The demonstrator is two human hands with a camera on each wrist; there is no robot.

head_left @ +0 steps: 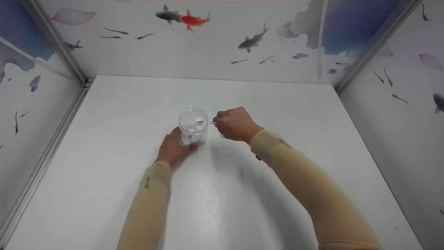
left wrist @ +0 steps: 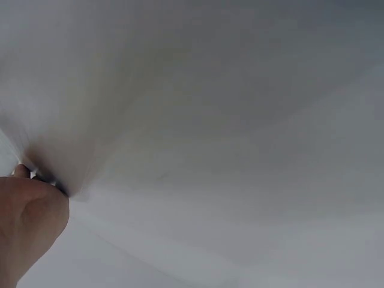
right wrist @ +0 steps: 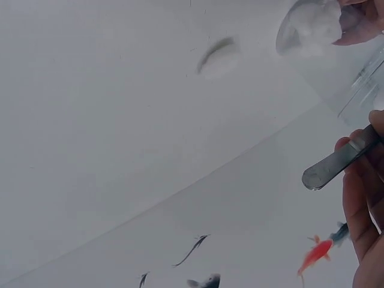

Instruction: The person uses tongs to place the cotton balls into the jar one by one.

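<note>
A clear round jar (head_left: 193, 130) stands on the white table, with several white cotton balls (head_left: 189, 139) inside. My left hand (head_left: 175, 147) grips the jar low on its side, thumb in front; only part of this hand (left wrist: 30, 216) shows in the left wrist view. My right hand (head_left: 234, 123) pinches metal tweezers (right wrist: 339, 162), their broad rounded end sticking out of the fingers. In the head view the tweezers' tips reach over the jar's mouth, with a white tuft at or just beneath them; whether they grip it is unclear.
A small white piece (right wrist: 219, 60), seemingly another cotton ball, lies on the table right of the jar, mostly hidden in the head view. The white table (head_left: 104, 114) is enclosed by panels (head_left: 215, 52) printed with fish at the back and sides.
</note>
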